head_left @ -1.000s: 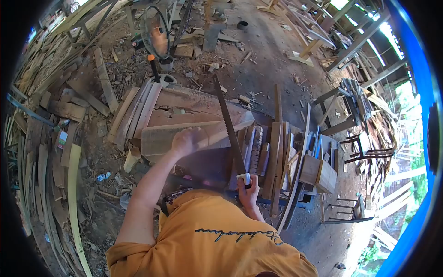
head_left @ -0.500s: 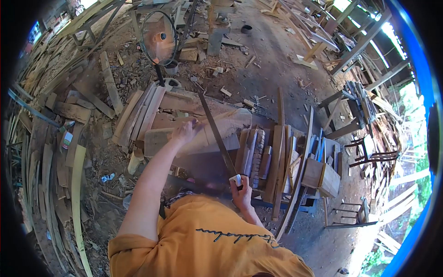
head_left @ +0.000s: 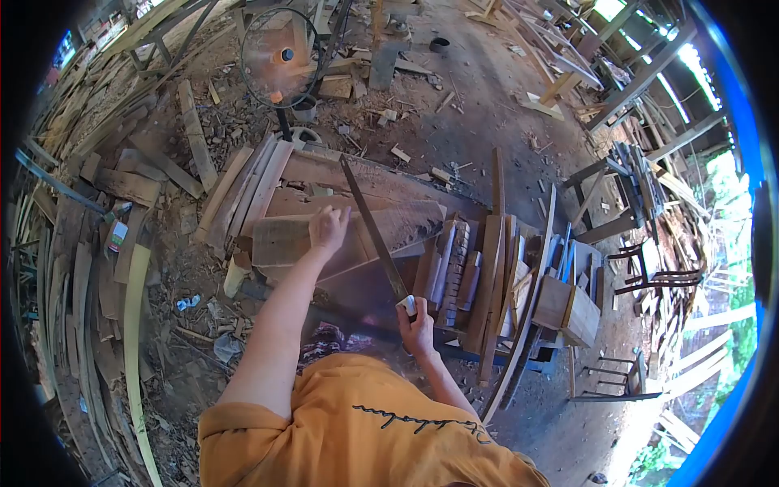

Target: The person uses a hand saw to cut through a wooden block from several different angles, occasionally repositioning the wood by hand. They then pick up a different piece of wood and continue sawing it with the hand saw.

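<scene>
My right hand (head_left: 417, 326) is closed round the pale end piece of a long, narrow, dark metal blade (head_left: 371, 227). The blade slants away to the upper left, across a wide wooden board (head_left: 406, 221) on the low bench in front of me. My left hand (head_left: 329, 230) is over the board, left of the blade, with its fingers bent together. Whatever may be between those fingers is too small to make out. The blade's far tip reaches past the board over a reddish-brown plank surface (head_left: 357, 176).
Right of the board stand upright wood pieces (head_left: 457, 264) and long strips (head_left: 527, 300). A round caged fan (head_left: 281, 58) stands beyond the bench. Planks (head_left: 243, 195) lean at the left, with a small dark chair (head_left: 645, 266) far right. Scraps litter the ground.
The blade and my right hand have shifted slightly left and up. My left hand has moved a little right, and its fingers now look more bent. The board shows more sharply.
</scene>
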Motion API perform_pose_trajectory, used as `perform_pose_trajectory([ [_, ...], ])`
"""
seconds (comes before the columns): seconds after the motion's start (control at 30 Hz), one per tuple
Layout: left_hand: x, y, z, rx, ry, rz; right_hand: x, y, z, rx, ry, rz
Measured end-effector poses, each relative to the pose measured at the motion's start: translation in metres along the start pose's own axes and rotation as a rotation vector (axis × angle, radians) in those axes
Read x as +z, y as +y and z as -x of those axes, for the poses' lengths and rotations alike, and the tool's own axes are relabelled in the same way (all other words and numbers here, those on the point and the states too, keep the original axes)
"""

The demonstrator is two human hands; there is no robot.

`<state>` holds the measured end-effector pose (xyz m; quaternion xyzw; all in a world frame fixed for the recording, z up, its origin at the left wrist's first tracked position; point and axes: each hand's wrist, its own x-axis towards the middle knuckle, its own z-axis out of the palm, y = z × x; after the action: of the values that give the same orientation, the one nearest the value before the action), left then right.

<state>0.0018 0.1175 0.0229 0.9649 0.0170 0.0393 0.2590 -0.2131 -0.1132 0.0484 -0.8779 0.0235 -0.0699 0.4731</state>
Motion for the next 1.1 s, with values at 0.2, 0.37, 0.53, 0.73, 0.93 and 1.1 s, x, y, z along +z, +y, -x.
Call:
perform_pose_trajectory([
  [0.2,0.002,0.003,0.056,0.191,-0.056,-0.266,0.015,0.006,0.011,0.049,0.021,-0.007],
  [0.37,-0.022,-0.003,0.076,0.242,-0.109,-0.146,0.025,0.009,0.016,0.072,0.027,0.024],
  [0.53,-0.023,-0.002,0.066,0.152,-0.201,-0.196,0.027,-0.009,0.017,0.218,0.066,-0.132],
  [0.73,-0.013,-0.008,0.044,0.249,-0.089,-0.153,0.022,-0.024,0.010,0.187,0.117,-0.058],
  [0.93,0.015,-0.007,0.026,0.042,0.063,-0.044,0.031,-0.036,0.013,0.039,0.101,0.083],
  [1.1,0.030,0.014,0.016,-0.125,0.179,-0.157,0.034,-0.023,0.028,0.025,0.072,0.108],
])
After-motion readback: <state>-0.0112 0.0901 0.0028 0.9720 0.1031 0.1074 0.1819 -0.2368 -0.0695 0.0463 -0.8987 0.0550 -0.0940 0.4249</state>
